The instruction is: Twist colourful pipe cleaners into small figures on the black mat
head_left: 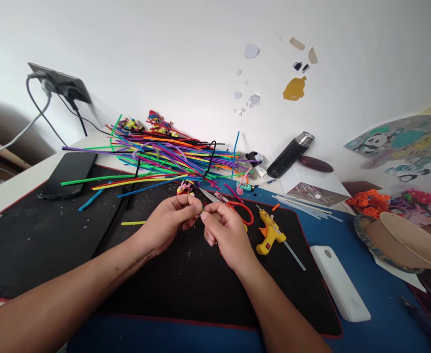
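Note:
My left hand [176, 218] and my right hand [228, 233] meet over the black mat [171, 289], thumbs and forefingers pinched together. Between the fingertips is a tiny dark bit, too small and covered to name. Just behind the fingers sits a small figure of twisted coloured pipe cleaners [185, 187]. Orange-handled scissors [242, 212] lie partly hidden behind my right hand. A short yellow pipe cleaner [132, 223] is beside my left wrist. To the right of my right hand rests a yellow hot glue gun [271, 233] with a glue stick in its back.
A heap of coloured pipe cleaners [164, 154] spreads along the wall. On the left is a black phone [68, 175]. Rightward are a black thermos [289, 156], clear glue sticks [307, 208], a white oblong device [340, 283] and a round basket [369, 242].

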Motion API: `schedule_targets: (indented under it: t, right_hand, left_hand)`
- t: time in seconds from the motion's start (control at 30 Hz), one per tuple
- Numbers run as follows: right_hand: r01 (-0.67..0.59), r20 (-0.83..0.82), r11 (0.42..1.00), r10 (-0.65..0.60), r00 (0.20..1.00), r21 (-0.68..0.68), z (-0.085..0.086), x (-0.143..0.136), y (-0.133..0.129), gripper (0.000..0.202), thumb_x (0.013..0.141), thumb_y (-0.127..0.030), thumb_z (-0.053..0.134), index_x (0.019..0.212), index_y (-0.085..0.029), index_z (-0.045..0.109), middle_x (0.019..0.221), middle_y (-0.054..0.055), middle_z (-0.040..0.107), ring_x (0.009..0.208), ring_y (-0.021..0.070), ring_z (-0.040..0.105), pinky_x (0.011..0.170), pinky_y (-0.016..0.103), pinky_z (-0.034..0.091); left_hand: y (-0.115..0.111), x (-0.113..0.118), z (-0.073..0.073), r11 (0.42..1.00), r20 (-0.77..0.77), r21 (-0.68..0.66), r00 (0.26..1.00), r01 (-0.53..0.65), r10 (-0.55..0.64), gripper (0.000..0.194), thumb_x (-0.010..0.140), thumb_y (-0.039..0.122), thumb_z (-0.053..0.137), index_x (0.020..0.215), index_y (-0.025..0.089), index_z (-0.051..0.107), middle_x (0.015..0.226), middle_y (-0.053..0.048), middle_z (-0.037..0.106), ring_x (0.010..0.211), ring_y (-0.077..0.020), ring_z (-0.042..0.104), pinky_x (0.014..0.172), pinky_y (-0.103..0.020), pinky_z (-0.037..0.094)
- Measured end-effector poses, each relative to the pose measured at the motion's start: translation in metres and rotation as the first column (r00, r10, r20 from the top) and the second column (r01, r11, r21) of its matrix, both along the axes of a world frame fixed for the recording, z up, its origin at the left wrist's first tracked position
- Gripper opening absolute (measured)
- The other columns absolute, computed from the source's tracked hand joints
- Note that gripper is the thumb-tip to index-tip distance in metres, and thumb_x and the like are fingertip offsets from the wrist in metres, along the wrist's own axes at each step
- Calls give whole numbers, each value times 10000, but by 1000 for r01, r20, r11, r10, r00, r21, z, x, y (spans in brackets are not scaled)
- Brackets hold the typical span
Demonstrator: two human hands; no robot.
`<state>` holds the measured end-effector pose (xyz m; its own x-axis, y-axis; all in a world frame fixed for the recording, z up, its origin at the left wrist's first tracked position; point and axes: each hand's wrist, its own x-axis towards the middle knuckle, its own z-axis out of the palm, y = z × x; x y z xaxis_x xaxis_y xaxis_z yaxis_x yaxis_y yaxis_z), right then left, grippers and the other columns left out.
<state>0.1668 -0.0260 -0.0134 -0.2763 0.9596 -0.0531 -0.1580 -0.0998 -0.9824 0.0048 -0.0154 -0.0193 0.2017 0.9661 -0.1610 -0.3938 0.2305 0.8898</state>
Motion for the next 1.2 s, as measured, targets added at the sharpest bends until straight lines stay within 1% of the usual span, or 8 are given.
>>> schedule_targets:
  t: [0.2,0.37,0.53,0.7,0.93,1.2]
  right_hand:
    - [-23,-32,1000,22,999,-10,0,1,0,248,900,-416,745,892,-204,616,500,-97,513,421,82,429,447,220,356]
    - [-53,-18,998,52,998,-16,2,4,0,283,907,-462,752,921,-197,654,535,-73,550,442,92,460,451,226,361]
    - [-52,-68,998,49,997,-46,0,4,1,293,953,-464,704,849,-193,662,532,-58,547,444,89,450,448,226,311]
    - [-58,-91,996,52,994,-61,-1,4,1,294,958,-455,704,832,-193,660,536,-54,551,447,91,458,449,229,309]
    - [-61,-86,996,55,995,-64,0,4,1,299,947,-461,719,831,-193,661,537,-55,553,443,88,455,448,229,293]
    - [-70,-114,994,61,992,-80,0,3,0,301,928,-468,733,832,-189,675,528,-56,541,443,91,435,446,227,317]
  left_hand:
    - [1,-2,0,999,-11,27,1000,24,-24,349,733,426,915,762,160,691,657,32,557,569,-85,416,529,-208,347]
    - [4,-5,2,999,1,27,1000,25,-25,360,711,418,937,768,159,694,686,22,594,585,-88,452,543,-208,366]
    - [4,-7,0,997,0,34,998,70,-70,324,743,400,920,778,159,706,708,14,626,579,-86,469,540,-212,363]
    - [3,-7,1,995,-5,49,996,88,-87,313,742,395,919,784,158,719,718,11,646,573,-83,473,545,-220,360]
    - [1,-4,6,996,29,-30,996,88,-87,359,687,406,945,759,152,701,662,27,605,538,-77,453,514,-222,302]
    - [0,0,11,991,91,-83,991,103,-95,363,642,386,954,717,141,696,612,36,560,523,-68,400,501,-220,242]
